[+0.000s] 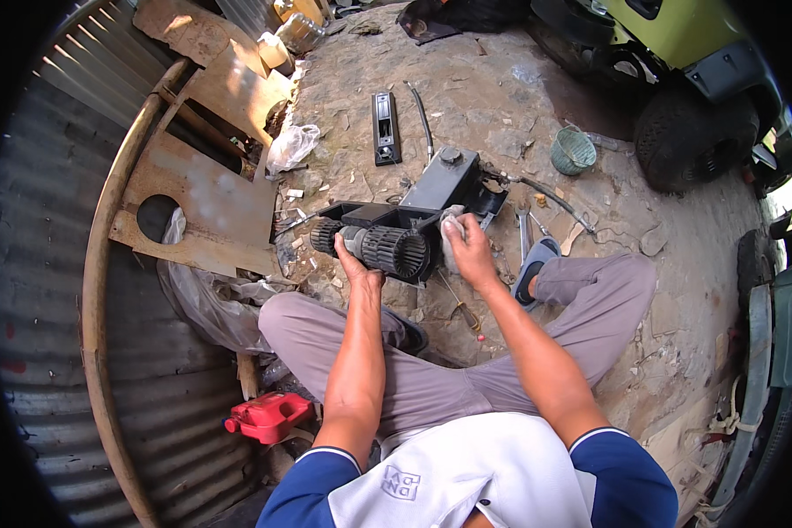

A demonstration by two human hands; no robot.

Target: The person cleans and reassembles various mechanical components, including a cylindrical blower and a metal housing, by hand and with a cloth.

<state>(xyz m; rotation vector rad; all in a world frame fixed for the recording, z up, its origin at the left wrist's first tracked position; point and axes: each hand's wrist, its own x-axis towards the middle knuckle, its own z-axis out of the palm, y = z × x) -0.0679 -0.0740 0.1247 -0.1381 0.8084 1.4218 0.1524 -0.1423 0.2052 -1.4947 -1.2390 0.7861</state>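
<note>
We had the blower in front of us, above our lap, its long axis running from left to right with the right end a little lower. Our left hand was on it near the middle, between the two ribbed wheels: the thumb lay up against the grey motor, and the fingers were mostly hidden underneath, so we could not tell how far they wrapped round. Our left forearm came up almost square to that axis.

Our right hand was beyond the right end, pinching a pale rag between thumb and fingers at the edge of the black case. The blower thus lay to the left of that pinch, and the left hand was the nearer one. We could not tell whether the blower was fixed to the case.

Behind stood a grey box, with a slotted panel farther off. To the right, a wrench lay near our slipper.
</note>
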